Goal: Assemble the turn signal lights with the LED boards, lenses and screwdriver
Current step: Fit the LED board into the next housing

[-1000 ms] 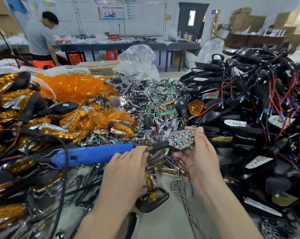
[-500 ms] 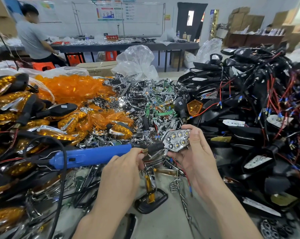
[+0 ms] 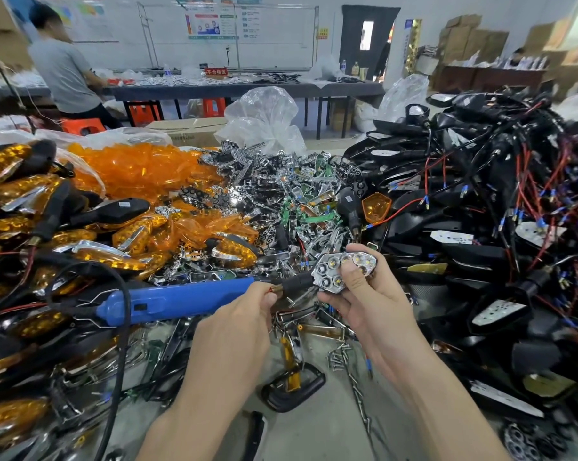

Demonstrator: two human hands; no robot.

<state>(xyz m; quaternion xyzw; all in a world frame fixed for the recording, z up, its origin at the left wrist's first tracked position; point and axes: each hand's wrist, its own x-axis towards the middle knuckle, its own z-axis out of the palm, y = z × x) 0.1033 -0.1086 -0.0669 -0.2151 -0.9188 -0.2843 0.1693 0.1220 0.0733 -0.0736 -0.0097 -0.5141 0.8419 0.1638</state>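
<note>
Gripping a lamp (image 3: pixel 344 269) in the right hand (image 3: pixel 377 307), with the fingers curled round its far edge and the thumb pressed flat on the chrome face among the LED cups. Holding it raised above the table (image 3: pixel 317 430), near the middle of the view, face turned to the camera and black stem pointing left. Pinching the brass end of that stem in the left hand (image 3: pixel 234 331), with thumb and forefinger closed tight on it and the other fingers tucked under, hidden by the back of the hand.

Just behind the left hand, lying across the clutter: a blue driver (image 3: pixel 181 301), tip end toward the lamp's stem, with a black cord (image 3: pixel 124 341) looping off its rear toward the near edge. Cannot tell whether touching the hand.

To the left, a pile of finished amber lights (image 3: pixel 11 161) with black stems. Behind those, a bagged heap of orange lenses (image 3: pixel 141 171). In the middle, beyond the lamp, a mound of chrome reflectors (image 3: pixel 274 191) mixed with green boards (image 3: pixel 316 217). To the right, stacked high, wired black housings (image 3: pixel 474 254). Below the hands, on bare table, loose screws (image 3: pixel 339 356) and one black shell (image 3: pixel 277 400) with a gold strip in it.

Farther back, a clear bag (image 3: pixel 264 118), a long bench (image 3: pixel 247 91), and a person (image 3: pixel 65 71) in a grey shirt beside it.
</note>
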